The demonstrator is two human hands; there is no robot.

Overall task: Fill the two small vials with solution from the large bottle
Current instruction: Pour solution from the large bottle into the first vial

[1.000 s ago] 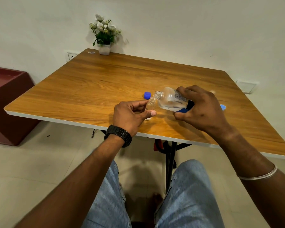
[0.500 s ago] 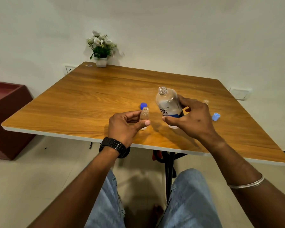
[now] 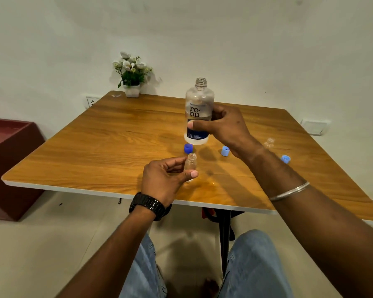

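Observation:
My right hand grips the large clear bottle with a blue label, upright and uncapped, lifted above the wooden table. My left hand pinches a small clear vial, open-mouthed and upright, near the table's front edge. The second small vial stands uncapped on the table to the right, behind my right forearm. A dark blue cap lies just beyond the held vial. Two light blue caps lie to the right.
A potted white flower stands at the table's far left corner against the wall. A dark red cabinet sits on the floor at the left. My knees in jeans are below the table's front edge.
The large bottle went from tilted over the vial's mouth to upright, and my right hand lifted it up and away. My left hand still holds the vial in about the same place.

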